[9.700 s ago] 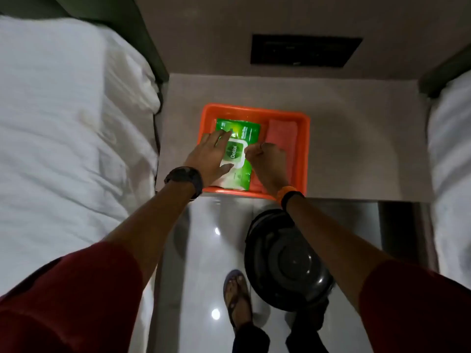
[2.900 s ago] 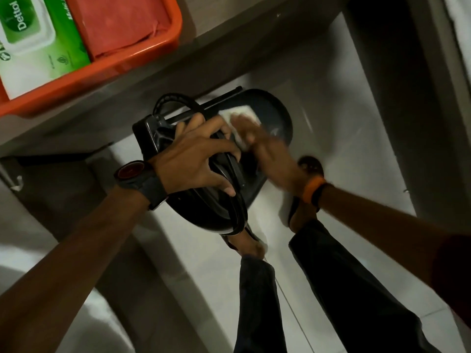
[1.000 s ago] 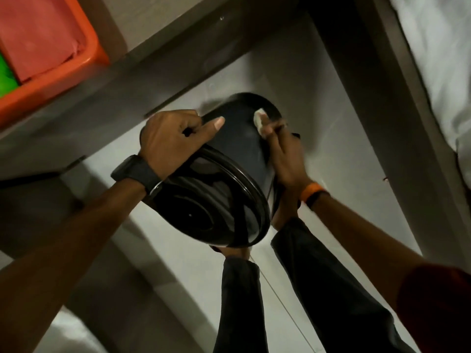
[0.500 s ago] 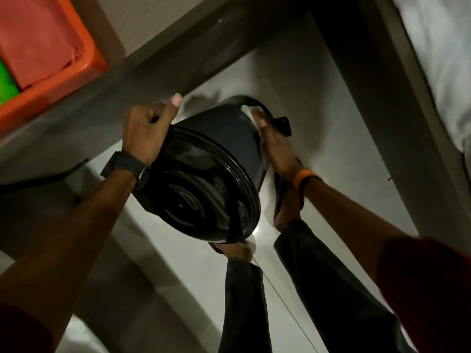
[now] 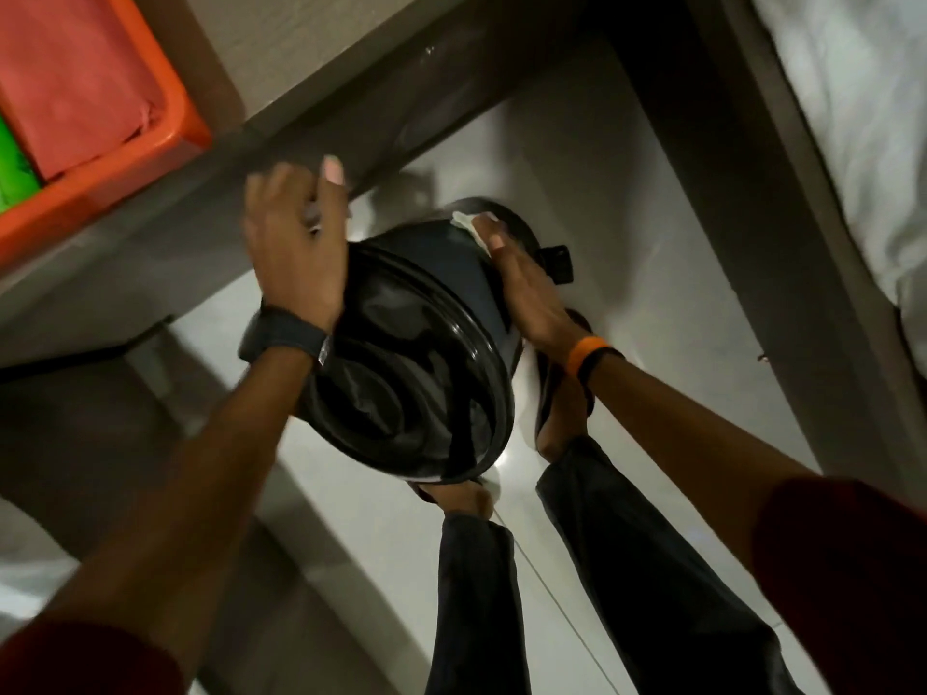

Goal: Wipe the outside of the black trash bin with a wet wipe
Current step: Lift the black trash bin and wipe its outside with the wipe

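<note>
The black trash bin [image 5: 416, 373] is tilted above the floor, its round lid facing me and its pedal [image 5: 558, 263] sticking out at the far side. My left hand [image 5: 296, 248] grips the bin's upper left rim. My right hand [image 5: 526, 293] lies flat on the bin's right outer wall and presses a white wet wipe [image 5: 469, 225] against it near the base. Only a small corner of the wipe shows past my fingertips.
An orange tray [image 5: 115, 163] with a red cloth [image 5: 70, 87] and a green wipes pack [image 5: 15, 168] sits on the grey table at upper left. White bedding [image 5: 853, 117] lies at right. My feet and dark trousers [image 5: 627, 569] stand on the glossy floor below the bin.
Since the wipes pack was handled in the tray, the bin has been lifted and tilted. In the last second my left hand shifted up along the rim and the wipe slid along the bin's side.
</note>
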Demonstrator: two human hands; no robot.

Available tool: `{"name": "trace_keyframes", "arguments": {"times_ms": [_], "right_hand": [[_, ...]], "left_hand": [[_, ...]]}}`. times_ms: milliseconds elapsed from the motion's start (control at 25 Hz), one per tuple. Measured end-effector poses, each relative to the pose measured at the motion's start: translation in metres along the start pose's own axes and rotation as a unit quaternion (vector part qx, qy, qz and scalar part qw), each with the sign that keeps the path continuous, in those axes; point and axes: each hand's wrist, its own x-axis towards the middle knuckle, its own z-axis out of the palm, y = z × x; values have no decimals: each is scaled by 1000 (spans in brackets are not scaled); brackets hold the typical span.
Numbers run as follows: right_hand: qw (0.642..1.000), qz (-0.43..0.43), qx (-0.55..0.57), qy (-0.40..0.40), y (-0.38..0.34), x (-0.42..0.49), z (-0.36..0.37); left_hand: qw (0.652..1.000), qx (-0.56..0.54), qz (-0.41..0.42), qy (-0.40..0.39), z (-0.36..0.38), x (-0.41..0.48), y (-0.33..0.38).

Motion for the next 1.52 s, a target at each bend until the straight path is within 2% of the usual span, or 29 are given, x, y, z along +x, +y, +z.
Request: {"name": "trace_keyframes", "arguments": {"times_ms": [40, 80, 120, 200, 240, 320, 400, 480, 520, 560, 640, 680, 760, 840, 920, 1000, 1040, 1080, 1120, 1200, 1280, 1320, 1360, 1440, 1480, 1520], "right_hand": [[999, 22, -24, 13, 1, 14, -3], [999, 33, -27, 8, 2, 26, -6], [999, 45, -22, -11, 6, 33, -9], [992, 107, 9, -60, 19, 40, -16], [989, 131, 21, -69, 24, 37, -20], [988, 134, 53, -59, 30, 21, -23], [980, 94, 171, -50, 29, -8, -24], [964, 69, 251, -41, 27, -48, -13], [976, 33, 214, -37, 25, -69, -3], [985, -38, 165, -20, 25, -85, 5], [986, -139, 90, -5, 35, -87, 16], [989, -128, 69, 33, 34, -71, 11], [985, -3, 127, 116, 31, -33, -6], [984, 54, 114, 126, 33, -12, -18], [994, 43, 69, 67, 33, -6, -15], [997, 32, 50, 55, 32, -3, -12], [996, 38, 48, 65, 30, 0, -13], [995, 37, 51, 72, 24, 0, -12], [997, 17, 46, 61, 20, -6, -6], [993, -120, -13, 8, 11, -46, 23], [961, -259, -75, -64, 22, -81, 48], [952, -282, -98, -70, 32, -75, 46], [958, -258, -113, -47, 39, -58, 37], [995, -74, -60, 29, 37, -15, 8], [998, 10, -17, 61, 33, 3, -6], [996, 47, 4, 71, 32, 10, -10]], "left_hand": [[993, -7, 119, -18, 0, -17, 17], [966, -24, 246, -72, 2, -37, 33], [924, -28, 354, -140, 6, -55, 47], [842, 36, 477, -250, 20, -69, 68], [821, 75, 491, -281, 28, -64, 75], [829, 102, 446, -322, 40, -41, 80], [869, 96, 351, -335, 41, -21, 75], [914, 92, 255, -300, 33, -6, 58], [935, 68, 203, -283, 27, 0, 47], [949, 20, 142, -280, 23, 5, 36], [953, -90, 19, -290, 19, 8, 19], [952, -121, -30, -279, 19, 7, 14], [960, -145, -101, -219, 16, 2, 0], [971, -153, -93, -157, 6, -7, -6], [987, -102, 33, -117, -5, -24, -4], [967, -26, 218, -129, -3, -54, 10], [952, 6, 271, -140, 0, -66, 20], [948, 34, 283, -140, 2, -71, 29], [951, 57, 272, -133, 4, -69, 33], [966, 95, 208, -119, 4, -57, 31], [978, 101, 136, -125, -1, -44, 19], [981, 88, 105, -138, -5, -39, 12], [983, 69, 83, -151, -7, -37, 6], [984, 47, 60, -158, -10, -34, -1], [986, 42, 50, -155, -10, -31, -2], [987, 33, 37, -151, -8, -26, -2]]}}
